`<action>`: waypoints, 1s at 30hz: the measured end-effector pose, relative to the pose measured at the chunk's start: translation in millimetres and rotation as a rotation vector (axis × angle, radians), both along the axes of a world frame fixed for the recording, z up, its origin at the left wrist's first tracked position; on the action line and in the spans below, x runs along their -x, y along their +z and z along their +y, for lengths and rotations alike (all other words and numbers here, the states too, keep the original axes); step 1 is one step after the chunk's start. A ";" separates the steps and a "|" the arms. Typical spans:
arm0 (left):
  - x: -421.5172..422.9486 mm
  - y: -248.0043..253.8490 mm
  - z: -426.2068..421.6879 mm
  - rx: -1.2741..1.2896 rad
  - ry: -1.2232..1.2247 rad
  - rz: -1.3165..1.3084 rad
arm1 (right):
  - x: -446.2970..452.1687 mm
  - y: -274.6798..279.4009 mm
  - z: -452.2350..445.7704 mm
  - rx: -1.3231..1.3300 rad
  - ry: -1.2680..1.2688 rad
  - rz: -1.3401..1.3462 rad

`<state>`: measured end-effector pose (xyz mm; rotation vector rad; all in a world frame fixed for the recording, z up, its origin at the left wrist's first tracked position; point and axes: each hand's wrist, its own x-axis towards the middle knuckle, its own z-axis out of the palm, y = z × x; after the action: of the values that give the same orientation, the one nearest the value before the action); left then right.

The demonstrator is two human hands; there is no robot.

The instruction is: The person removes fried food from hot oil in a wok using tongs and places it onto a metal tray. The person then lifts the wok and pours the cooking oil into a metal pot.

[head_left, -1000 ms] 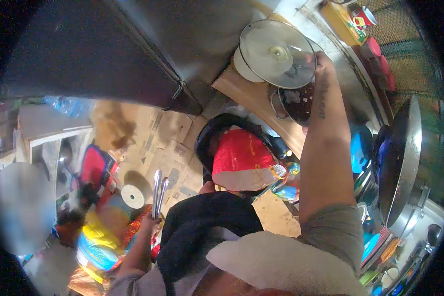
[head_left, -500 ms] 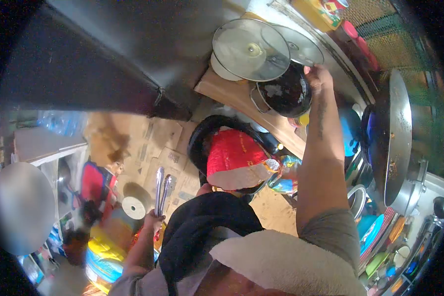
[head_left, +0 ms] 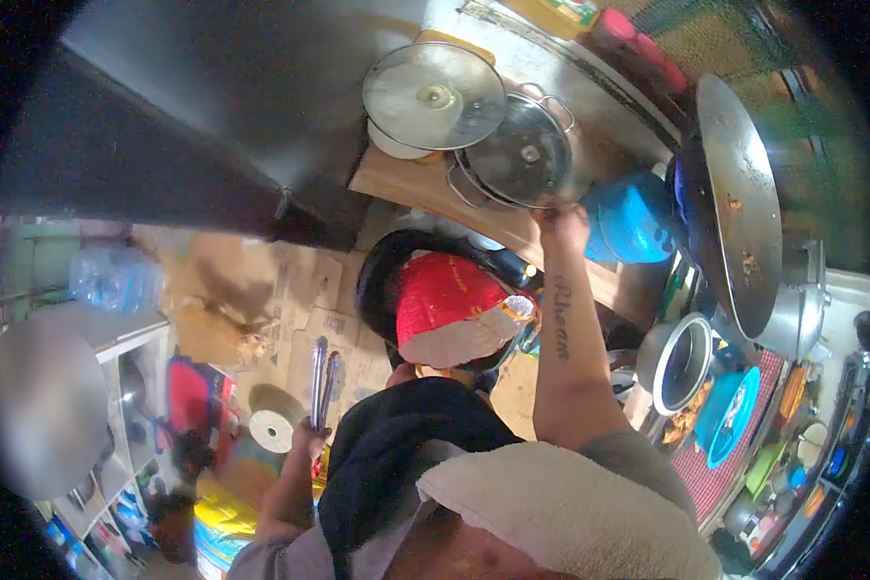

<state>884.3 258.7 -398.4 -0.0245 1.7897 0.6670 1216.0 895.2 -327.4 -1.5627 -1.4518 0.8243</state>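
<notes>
A glass lid (head_left: pixel 517 150) with a metal rim covers the two-handled pot (head_left: pixel 466 188) on a wooden board. My right hand (head_left: pixel 563 228) is at the lid's near edge, fingers closed on the rim. Low on the left, my left hand (head_left: pixel 310 441) grips metal tongs (head_left: pixel 322 387), whose tips point up and away from me. A larger glass lid (head_left: pixel 435 95) overlaps the pot's left side, resting over a white container (head_left: pixel 396 141). The pot's contents are hidden or too dark to make out.
A black round-rimmed object (head_left: pixel 374 290) holds red shiny material (head_left: pixel 445 295) in front of me. A blue container (head_left: pixel 630 217) stands right of the pot, near a large wok (head_left: pixel 739 208). An orange cat (head_left: pixel 213 332) is on the cardboard-covered floor (head_left: pixel 295 290).
My right hand has brought the lid down from a tilted position behind the pot onto its top. The tongs remain in my left hand. The camera view has shifted.
</notes>
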 end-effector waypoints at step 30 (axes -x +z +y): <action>-73.4 35.5 94.5 -0.248 -1.141 0.984 | -303.8 9.1 -386.4 0.214 0.255 -0.213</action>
<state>957.7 353.2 -363.0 1.5983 2.1616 -0.0053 1519.8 508.8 -318.2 -1.6864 -1.7936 1.0135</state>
